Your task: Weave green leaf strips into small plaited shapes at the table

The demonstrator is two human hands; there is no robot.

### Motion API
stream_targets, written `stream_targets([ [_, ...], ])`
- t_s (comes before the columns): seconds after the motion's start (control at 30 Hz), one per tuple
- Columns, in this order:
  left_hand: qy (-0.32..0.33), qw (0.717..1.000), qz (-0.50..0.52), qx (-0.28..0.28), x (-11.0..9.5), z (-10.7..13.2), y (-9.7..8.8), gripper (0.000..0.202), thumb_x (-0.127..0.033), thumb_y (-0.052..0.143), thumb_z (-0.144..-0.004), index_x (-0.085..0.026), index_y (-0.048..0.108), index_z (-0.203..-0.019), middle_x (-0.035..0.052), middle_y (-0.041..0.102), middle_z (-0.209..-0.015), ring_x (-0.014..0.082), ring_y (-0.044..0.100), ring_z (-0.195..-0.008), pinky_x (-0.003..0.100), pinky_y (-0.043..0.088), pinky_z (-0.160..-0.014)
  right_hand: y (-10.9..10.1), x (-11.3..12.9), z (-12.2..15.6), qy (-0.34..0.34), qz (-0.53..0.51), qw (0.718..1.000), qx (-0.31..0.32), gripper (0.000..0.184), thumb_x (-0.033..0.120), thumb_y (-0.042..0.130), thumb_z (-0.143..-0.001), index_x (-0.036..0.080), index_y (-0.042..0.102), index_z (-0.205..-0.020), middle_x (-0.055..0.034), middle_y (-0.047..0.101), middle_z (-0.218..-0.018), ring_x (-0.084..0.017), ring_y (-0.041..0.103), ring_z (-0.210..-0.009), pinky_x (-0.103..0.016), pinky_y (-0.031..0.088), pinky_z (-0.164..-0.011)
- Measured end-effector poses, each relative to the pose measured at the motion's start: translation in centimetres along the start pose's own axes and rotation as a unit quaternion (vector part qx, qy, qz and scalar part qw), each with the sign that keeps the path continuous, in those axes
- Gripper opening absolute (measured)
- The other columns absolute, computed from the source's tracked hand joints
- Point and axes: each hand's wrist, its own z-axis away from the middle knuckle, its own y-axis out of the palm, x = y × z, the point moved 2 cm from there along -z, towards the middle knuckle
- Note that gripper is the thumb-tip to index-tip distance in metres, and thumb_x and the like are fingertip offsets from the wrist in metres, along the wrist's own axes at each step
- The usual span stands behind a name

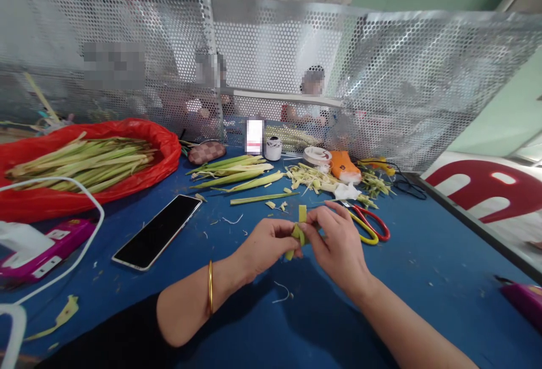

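Note:
Between my hands, above the blue table (262, 279), is a small folded strip of yellow-green leaf (302, 214). My left hand (271, 247), with a gold bangle (210, 287) on the wrist, pinches its lower left part. From the right, the fingers of my right hand (336, 245) are closed on the same strip; the fingertips partly hide it. Just beyond my right hand lie scissors (368, 225) with one red and one yellow handle. A pile of long green leaves (237, 172) rests on the table ahead of my hands.
A red plastic bag (169, 149) of leaf strips sits at left, near a black-screened phone (158, 232) and a purple power strip (55, 247). Leaf scraps (311, 177), a tape roll (317, 156) and an orange packet (345, 166) lie ahead. Behind a perforated metal screen (279, 36) are other people.

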Motion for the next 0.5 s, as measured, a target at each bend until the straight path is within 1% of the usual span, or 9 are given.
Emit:
stream_targets([
  [0.1,-0.004,1.000,0.015,-0.004,-0.3,0.0,0.0,0.010,-0.019,0.055,-0.069,-0.016,0.061,-0.060,0.0000,0.058,-0.063,0.0120,0.048,-0.064,0.024,0.037,-0.069,0.2,-0.4,0.2,0.038,0.024,0.999,0.009,0.015,0.019,0.050,-0.088,0.022,0.045,-0.074,0.0023,0.060,-0.067,-0.016,0.057,-0.063,-0.034,0.040,-0.079],
  [0.17,-0.007,1.000,0.015,-0.013,-0.4,0.1,0.0,0.013,-0.023,0.057,-0.071,-0.016,0.061,-0.061,-0.0002,0.056,-0.063,0.0117,0.047,-0.065,0.024,0.036,-0.069,0.3,-0.7,0.3,0.073,0.034,0.997,0.015,0.016,0.022,0.051,-0.088,0.022,0.046,-0.073,0.0022,0.060,-0.066,-0.016,0.056,-0.061,-0.031,0.038,-0.070],
  [0.27,-0.015,1.000,0.007,-0.021,-0.3,0.1,0.2,0.017,-0.027,0.059,-0.073,-0.016,0.059,-0.060,-0.0017,0.053,-0.062,0.0110,0.045,-0.064,0.024,0.035,-0.066,0.5,-0.9,0.3,0.126,0.022,0.991,0.042,0.018,0.025,0.052,-0.087,0.022,0.047,-0.071,0.0036,0.057,-0.059,-0.015,0.053,-0.055,-0.027,0.035,-0.062],
  [0.37,-0.002,1.000,-0.001,-0.028,0.4,-0.1,0.4,0.010,-0.024,0.062,-0.069,-0.016,0.059,-0.066,-0.0037,0.051,-0.062,0.0103,0.044,-0.062,0.023,0.036,-0.063,0.7,-1.0,0.4,0.174,-0.002,0.982,0.074,0.018,0.027,0.053,-0.086,0.022,0.049,-0.069,0.0047,0.054,-0.055,-0.014,0.048,-0.051,-0.026,0.031,-0.056],
  [0.43,0.018,0.999,-0.013,-0.048,1.1,-0.4,0.4,0.007,-0.021,0.062,-0.068,-0.015,0.060,-0.070,-0.0039,0.053,-0.062,0.0103,0.046,-0.060,0.023,0.037,-0.061,0.9,-1.0,0.5,0.189,-0.008,0.978,0.085,0.018,0.028,0.053,-0.086,0.022,0.049,-0.070,0.0045,0.054,-0.055,-0.014,0.046,-0.050,-0.025,0.029,-0.054],
  [0.5,0.017,0.997,-0.012,-0.074,1.8,-0.7,0.2,0.016,-0.021,0.062,-0.069,-0.015,0.061,-0.084,-0.0041,0.057,-0.062,0.0114,0.051,-0.060,0.024,0.041,-0.063,1.1,-1.1,0.6,0.204,-0.016,0.975,0.088,0.018,0.030,0.052,-0.086,0.022,0.049,-0.070,0.0044,0.053,-0.055,-0.013,0.044,-0.050,-0.025,0.028,-0.053],
])
